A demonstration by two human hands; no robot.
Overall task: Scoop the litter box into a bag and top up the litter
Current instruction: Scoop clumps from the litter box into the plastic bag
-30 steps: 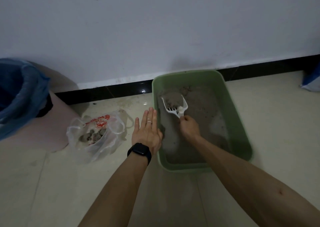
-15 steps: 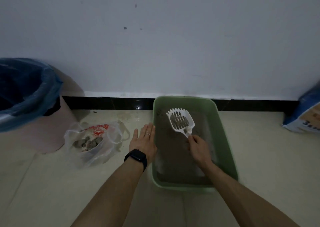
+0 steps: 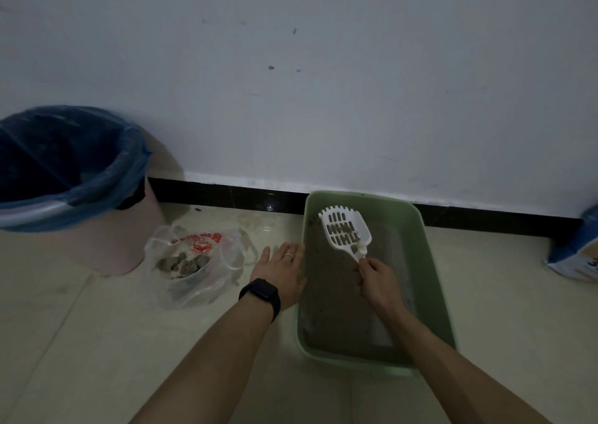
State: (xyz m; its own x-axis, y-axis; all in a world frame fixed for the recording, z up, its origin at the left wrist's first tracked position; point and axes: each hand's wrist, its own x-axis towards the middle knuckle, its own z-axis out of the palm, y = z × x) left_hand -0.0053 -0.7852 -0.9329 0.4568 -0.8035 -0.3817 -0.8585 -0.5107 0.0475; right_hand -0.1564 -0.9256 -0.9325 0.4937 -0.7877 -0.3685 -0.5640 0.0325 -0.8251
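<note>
Head view: the right hand (image 3: 377, 279) pinches the handle of the white slotted plastic litter scoop (image 3: 344, 231), fingers curled tight round it, blade raised over the far end of the green rectangular plastic litter box (image 3: 420, 255). The scoop's long axis runs from the grip away and leftward, toward the wall. Grey shows through the slots; load or litter below, I cannot tell. The clear plastic bag with red print (image 3: 194, 262), clumps already inside, lies left of the box, well apart from the blade. The left hand (image 3: 280, 270) lies flat between them, fingers straight, holding nothing, against the box's left wall. It is nearer the bag; I judge the scoop must cross that rim leftward.
</note>
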